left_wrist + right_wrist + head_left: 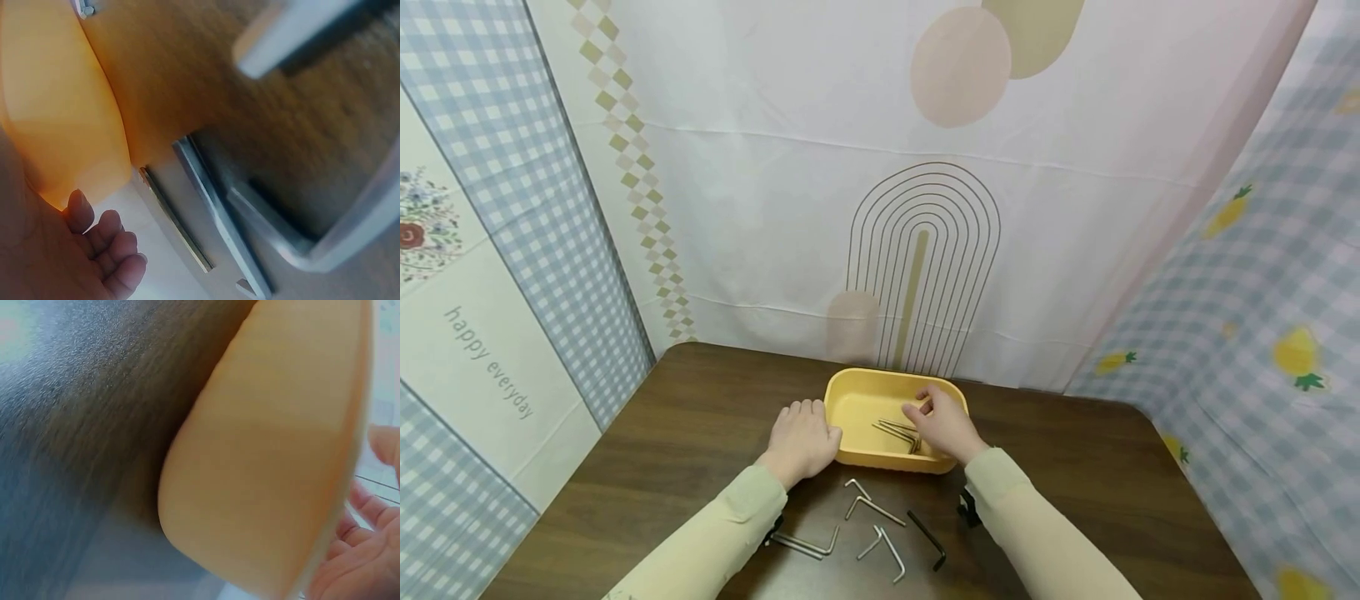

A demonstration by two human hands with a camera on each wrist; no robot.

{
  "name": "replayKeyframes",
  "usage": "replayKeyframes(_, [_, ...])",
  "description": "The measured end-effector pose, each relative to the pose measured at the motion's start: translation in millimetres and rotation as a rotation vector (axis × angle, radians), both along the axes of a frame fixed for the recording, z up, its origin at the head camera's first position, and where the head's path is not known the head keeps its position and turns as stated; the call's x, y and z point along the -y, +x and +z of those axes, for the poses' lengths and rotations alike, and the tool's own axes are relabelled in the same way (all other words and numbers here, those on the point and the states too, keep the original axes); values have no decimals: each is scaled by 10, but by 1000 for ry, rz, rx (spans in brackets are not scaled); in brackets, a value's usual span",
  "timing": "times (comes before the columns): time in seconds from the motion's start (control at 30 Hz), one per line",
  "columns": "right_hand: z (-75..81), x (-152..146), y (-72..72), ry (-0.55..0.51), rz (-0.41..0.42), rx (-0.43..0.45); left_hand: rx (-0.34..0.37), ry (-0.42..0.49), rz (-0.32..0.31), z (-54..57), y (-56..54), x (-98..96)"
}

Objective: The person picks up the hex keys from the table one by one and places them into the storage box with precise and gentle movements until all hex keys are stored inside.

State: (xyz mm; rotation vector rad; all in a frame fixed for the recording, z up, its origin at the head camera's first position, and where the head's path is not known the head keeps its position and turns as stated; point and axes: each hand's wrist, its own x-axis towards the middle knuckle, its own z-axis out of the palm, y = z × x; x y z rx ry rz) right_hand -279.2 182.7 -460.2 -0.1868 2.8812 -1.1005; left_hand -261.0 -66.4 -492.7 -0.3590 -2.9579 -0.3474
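Observation:
A yellow plastic basket (865,457) stands at the back of the table, with several bronze-coloured Allen keys (898,431) lying in its right half. At its left end my left hand (805,437) holds the wall, thumb on the rim; the other fingers curl loosely outside, as the left wrist view shows. My right hand (946,423) reaches over the right rim, above the keys. Its thumb and fingers are spread apart, nothing visible between them. In front of the basket lie a bronze Allen key (882,511), silver Allen keys (892,552) and a black Allen key (927,535).
Two more Allen keys (801,546) lie near my left sleeve, and a small one (856,485) close to the basket's front. The brown wooden table (722,400) ends against a patterned cloth (760,250) behind; checked cloths (1247,333) hang at both sides.

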Motion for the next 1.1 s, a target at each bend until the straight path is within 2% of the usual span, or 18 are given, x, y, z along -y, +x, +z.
replayKeyframes(0.13, [56, -35, 61, -13, -2, -61, -1, -1, -2, 11, 1, 11])
replayKeyframes(0.3, [112, -79, 157, -9, 2, -98, -1, 9, -1, 3, -3, 18])
replayKeyframes(0.67, [226, -240, 431, -35, 47, -139, 1, 17, -2, -7, -10, 11])
replayKeyframes(0.87, [150, -378, 564, -54, 50, -185, 6, 16, -6, 12, 2, 5])
replayKeyframes(1.1, [-12, -504, 712, -137, 93, -193, 8, 22, -10, 6, -1, 3])
